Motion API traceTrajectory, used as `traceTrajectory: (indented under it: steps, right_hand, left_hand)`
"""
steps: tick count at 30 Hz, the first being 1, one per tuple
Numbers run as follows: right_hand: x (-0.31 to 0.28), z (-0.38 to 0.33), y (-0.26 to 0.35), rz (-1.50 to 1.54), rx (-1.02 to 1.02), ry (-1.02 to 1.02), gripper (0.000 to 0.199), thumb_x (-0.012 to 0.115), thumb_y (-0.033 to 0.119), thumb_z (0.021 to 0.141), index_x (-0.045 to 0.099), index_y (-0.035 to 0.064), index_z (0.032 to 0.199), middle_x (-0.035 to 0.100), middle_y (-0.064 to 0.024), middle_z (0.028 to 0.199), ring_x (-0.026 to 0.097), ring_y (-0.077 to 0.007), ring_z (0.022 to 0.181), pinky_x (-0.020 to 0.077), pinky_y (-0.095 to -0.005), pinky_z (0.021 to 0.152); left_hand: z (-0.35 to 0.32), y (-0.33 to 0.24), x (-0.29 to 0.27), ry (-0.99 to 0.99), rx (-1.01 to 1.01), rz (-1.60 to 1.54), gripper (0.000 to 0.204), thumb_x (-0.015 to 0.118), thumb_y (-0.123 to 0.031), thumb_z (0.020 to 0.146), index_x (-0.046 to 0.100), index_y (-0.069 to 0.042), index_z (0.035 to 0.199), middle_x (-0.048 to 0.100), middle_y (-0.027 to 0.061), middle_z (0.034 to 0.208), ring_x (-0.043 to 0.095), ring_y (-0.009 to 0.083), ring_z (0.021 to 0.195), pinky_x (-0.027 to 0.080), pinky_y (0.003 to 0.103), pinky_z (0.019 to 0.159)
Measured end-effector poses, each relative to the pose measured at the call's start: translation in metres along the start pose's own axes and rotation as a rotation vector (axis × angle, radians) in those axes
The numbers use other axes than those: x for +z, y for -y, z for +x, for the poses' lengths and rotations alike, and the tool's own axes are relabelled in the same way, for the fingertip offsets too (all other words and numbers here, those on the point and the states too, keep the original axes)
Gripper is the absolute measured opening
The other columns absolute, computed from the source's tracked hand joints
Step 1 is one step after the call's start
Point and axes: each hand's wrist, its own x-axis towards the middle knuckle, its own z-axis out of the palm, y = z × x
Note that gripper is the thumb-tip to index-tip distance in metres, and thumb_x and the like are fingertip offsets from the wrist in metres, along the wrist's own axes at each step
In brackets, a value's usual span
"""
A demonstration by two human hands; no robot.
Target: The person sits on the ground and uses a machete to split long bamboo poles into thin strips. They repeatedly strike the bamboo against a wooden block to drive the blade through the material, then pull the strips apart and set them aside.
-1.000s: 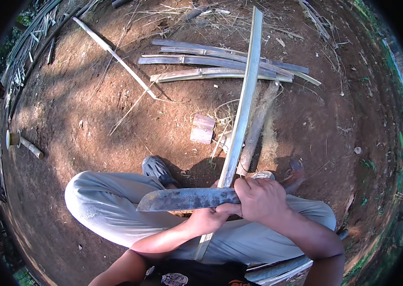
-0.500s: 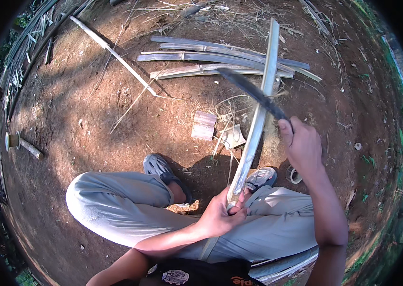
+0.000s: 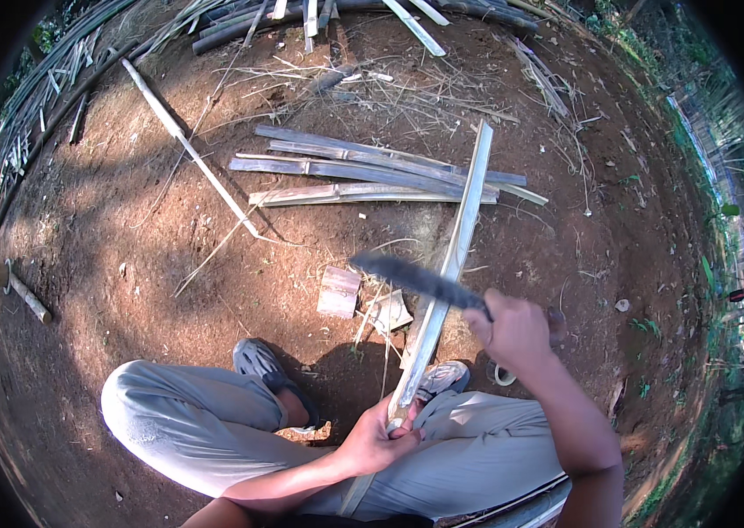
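My left hand point(image 3: 377, 437) grips the near end of a long split bamboo strip point(image 3: 455, 255) close to my lap. The strip slants up and to the right, its far end over a bundle of bamboo slats on the ground. In my right hand point(image 3: 517, 333) is the handle of a machete point(image 3: 416, 280). Its dark blade, a little blurred, crosses the strip near the middle and points left. Whether the blade touches the strip I cannot tell. The fingers of both hands are wrapped round what they hold.
Several split bamboo slats point(image 3: 350, 169) lie beyond the strip. A squarish wooden block point(image 3: 338, 291) and a pale flat piece point(image 3: 390, 311) rest before my feet. To the right sits a roll of tape point(image 3: 502, 374). A long pole point(image 3: 187, 145) lies far left; bamboo poles point(image 3: 363, 7) pile up behind.
The machete has come down along the strip toward me, from its upper part to its middle. The view has tilted up, showing more of the far bamboo pile.
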Motion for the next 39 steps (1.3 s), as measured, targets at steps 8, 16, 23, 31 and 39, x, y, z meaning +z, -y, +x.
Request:
traceTrajectory:
  steps: [8,16,23,31,39]
  right_hand:
    - [-0.042,0.058,-0.121,0.105,0.761,-0.219,0.079,0.028,0.063,0.1,0.065,-0.0057,0.082,0.064,-0.0298,0.077,0.063,-0.0494,0.082,0.0487,-0.0524,0.073]
    - [-0.04,0.026,-0.096,0.617,0.734,-0.251,0.072,0.028,0.065,0.099,0.043,0.0053,0.063,0.037,0.0003,0.056,0.036,-0.0116,0.05,0.0303,-0.031,0.048]
    - [-0.046,0.007,-0.001,0.628,0.157,-0.164,0.059,0.047,0.055,0.098,0.049,0.0028,0.07,0.046,-0.0081,0.056,0.048,-0.0233,0.05,0.0379,-0.0365,0.051]
    - [-0.034,-0.01,0.06,0.363,-0.211,0.025,0.065,0.065,0.067,0.079,0.056,0.0031,0.074,0.06,-0.0118,0.064,0.062,-0.0301,0.053,0.0495,-0.0384,0.048]
    - [-0.021,-0.023,0.079,0.194,-0.431,-0.122,0.065,0.069,0.069,0.072,0.051,0.0065,0.067,0.051,-0.0056,0.056,0.059,-0.0228,0.048,0.0466,-0.0324,0.044]
  left_hand:
    - [-0.015,-0.006,0.012,0.204,0.189,-0.009,0.022,0.067,0.0,0.086,0.048,-0.008,0.095,0.041,-0.007,0.075,0.036,0.0043,0.068,0.032,0.02,0.066]
    - [-0.009,-0.006,-0.027,0.291,-0.018,-0.665,0.031,0.033,-0.03,0.107,0.041,-0.003,0.12,0.04,0.0025,0.07,0.036,0.0078,0.043,0.035,0.021,0.045]
    - [-0.005,-0.012,-0.022,0.272,0.003,-0.592,0.039,0.034,-0.04,0.105,0.04,-0.004,0.12,0.053,0.0174,0.079,0.048,0.0168,0.045,0.04,0.026,0.041]
    - [-0.006,-0.02,-0.022,0.174,-0.098,-0.611,0.027,0.038,-0.025,0.106,0.043,-0.003,0.121,0.055,0.0142,0.088,0.06,0.0205,0.06,0.052,0.031,0.053]
    - [-0.02,-0.011,-0.015,0.087,-0.137,-0.374,0.028,0.036,-0.025,0.108,0.049,0.0,0.11,0.043,0.0031,0.078,0.039,0.0083,0.053,0.035,0.023,0.048]
